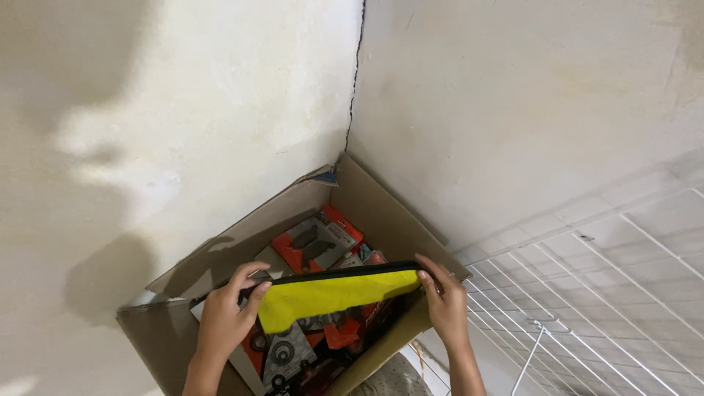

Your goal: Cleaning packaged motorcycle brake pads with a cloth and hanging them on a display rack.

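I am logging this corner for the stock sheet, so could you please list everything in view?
Cardboard box: one, brown, open, in the wall corner.
Yellow cover: one, yellow with a black edge, held over the box.
Packets: several, red and grey blister cards, inside the box.
Wire rack: one, white, lower right.
Walls: two, off-white, meeting at a cracked corner.
Left hand: one, gripping the cover's left end.
Right hand: one, holding the cover's right end.
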